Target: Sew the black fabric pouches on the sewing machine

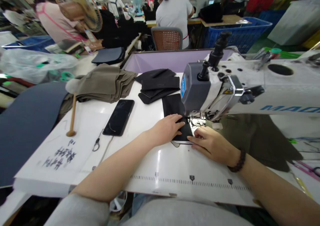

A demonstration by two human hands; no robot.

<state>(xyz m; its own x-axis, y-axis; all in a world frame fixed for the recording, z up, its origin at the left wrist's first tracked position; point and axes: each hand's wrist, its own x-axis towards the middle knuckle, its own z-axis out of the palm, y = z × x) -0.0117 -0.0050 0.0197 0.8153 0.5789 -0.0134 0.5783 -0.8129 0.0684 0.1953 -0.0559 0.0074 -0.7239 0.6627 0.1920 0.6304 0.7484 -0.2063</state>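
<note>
Under the needle area of a sewing machine (197,89) lies a black cloth piece (172,105) on the white table. My left hand (166,130) rests on this cloth to the left of the presser foot, fingers spread and pointing right. Close to the foot's front right side is my right hand (212,143), its thumb and fingers bent together at the cloth's near right corner. What its fingertips pinch is too small to make out. Folded black pieces (160,84) lie just behind the cloth.
Left of the cloth are a phone (118,117), a wooden-handled tool (73,116) and a stack of brown-grey cloth (105,82). Olive cloth (257,139) lies under the machine arm. Beyond are a blue basket (237,32) and people seated at work.
</note>
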